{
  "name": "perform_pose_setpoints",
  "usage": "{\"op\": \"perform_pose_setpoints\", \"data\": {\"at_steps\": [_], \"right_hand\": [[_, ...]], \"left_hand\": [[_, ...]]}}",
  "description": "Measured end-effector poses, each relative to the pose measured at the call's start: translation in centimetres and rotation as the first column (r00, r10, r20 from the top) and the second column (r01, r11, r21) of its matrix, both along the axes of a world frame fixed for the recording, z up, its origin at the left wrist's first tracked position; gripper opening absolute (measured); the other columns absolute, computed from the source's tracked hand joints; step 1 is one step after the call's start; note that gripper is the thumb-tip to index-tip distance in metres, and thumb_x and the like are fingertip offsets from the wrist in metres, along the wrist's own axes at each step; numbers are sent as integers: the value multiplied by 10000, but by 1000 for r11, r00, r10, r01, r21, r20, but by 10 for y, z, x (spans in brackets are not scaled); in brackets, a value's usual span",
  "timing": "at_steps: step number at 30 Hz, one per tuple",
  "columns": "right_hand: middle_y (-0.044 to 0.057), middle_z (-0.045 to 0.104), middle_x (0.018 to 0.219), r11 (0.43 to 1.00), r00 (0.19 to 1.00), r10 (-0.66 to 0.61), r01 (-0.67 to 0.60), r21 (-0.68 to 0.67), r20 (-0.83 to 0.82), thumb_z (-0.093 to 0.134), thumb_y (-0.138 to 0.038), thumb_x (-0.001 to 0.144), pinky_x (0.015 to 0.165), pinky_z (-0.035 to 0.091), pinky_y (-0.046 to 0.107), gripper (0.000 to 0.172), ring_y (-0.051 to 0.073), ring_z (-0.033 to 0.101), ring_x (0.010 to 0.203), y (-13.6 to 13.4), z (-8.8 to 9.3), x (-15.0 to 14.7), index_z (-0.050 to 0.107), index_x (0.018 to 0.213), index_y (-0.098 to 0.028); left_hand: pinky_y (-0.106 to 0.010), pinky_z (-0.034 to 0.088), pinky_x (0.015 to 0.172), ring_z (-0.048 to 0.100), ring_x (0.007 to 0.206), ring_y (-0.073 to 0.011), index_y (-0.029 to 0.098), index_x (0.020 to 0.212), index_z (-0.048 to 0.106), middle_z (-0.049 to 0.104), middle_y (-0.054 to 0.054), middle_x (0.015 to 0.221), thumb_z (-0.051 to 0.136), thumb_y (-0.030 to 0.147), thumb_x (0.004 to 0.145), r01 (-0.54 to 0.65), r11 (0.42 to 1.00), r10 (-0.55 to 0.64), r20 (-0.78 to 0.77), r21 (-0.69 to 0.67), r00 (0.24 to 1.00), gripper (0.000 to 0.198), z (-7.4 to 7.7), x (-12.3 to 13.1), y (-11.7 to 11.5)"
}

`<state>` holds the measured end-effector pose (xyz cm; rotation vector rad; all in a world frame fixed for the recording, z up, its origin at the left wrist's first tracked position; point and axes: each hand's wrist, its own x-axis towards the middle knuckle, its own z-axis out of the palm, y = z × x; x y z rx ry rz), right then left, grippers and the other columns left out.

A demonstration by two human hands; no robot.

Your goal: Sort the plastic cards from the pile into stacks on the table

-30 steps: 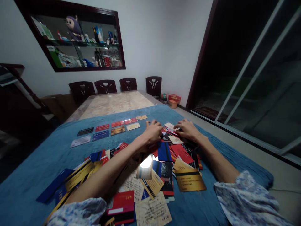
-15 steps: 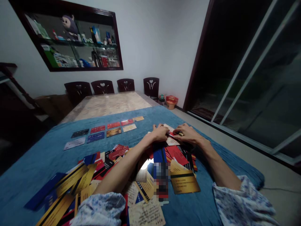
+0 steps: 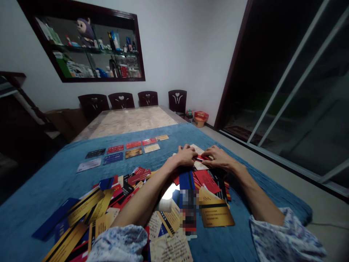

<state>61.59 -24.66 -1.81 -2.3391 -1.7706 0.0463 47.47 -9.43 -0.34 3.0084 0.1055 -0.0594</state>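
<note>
Side by side over the far right of a pile of cards, both my hands are curled with the fingertips down. A red card (image 3: 200, 158) with a dark stripe lies between them, and each hand has fingers on an edge of it. My left hand (image 3: 187, 155) is closed at its left side; my right hand (image 3: 218, 158) pinches at its right side, a yellowish edge showing under the fingers. Beneath lies a pale printed card (image 3: 201, 166). Closer to me are a red card (image 3: 208, 182), a blue card (image 3: 187, 179) and a gold card (image 3: 217, 214). My left forearm hides part of the pile.
Two rows of cards, among them a black card (image 3: 95, 153) and a blue card (image 3: 113, 158), lie flat on the blue cloth (image 3: 62, 171). Loose gold cards (image 3: 85, 206) overlap at the left. Dark chairs (image 3: 177, 101) stand beyond the table. A glass door (image 3: 294, 91) is at the right.
The view has shifted slightly, so the scene sits a little further right. My hands stay at the same spot, and the red card between them shows a bit more of its face.
</note>
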Motion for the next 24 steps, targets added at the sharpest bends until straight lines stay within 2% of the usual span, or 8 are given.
{"op": "perform_pose_setpoints", "data": {"at_steps": [5, 10, 20, 24], "right_hand": [[102, 715, 1042, 998, 999, 35, -35, 42, -10, 633, -519, 821, 859, 413, 397, 392, 305, 556, 1037, -1, -4, 4, 779, 1068, -253], [100, 712, 1044, 999, 998, 47, -46, 28, -51, 662, -508, 790, 898, 411, 415, 385, 316, 547, 1065, -1, -4, 6, 784, 1052, -254], [105, 703, 1011, 997, 993, 77, -76, 11, -88, 635, -469, 789, 929, 409, 422, 421, 305, 550, 1040, 1, -5, 7, 769, 1109, -230], [97, 710, 1030, 994, 988, 111, -109, 18, -104, 666, -433, 752, 949, 403, 415, 433, 293, 561, 1030, 0, -5, 9, 766, 1119, -225]], "left_hand": [[-593, 313, 1052, 341, 1319, -311, 272, 1123, 671, 572, -55, 1359, 476, 198, 871, 8, 1000, -7, -6, 2, 1000, 328, -2, 0, 2], [-580, 314, 1049, 348, 1309, -311, 271, 1138, 661, 603, -39, 1340, 504, 205, 853, 24, 999, -24, -12, -23, 1000, 332, -2, 0, 5], [-549, 340, 1013, 370, 1275, -310, 275, 1102, 682, 612, -75, 1272, 509, 229, 854, 128, 991, -126, -48, 30, 991, 306, 0, -1, 10], [-557, 346, 1026, 365, 1287, -309, 285, 1084, 682, 596, -64, 1279, 503, 252, 849, 119, 993, -118, -54, 21, 992, 297, 1, -1, 10]]}}
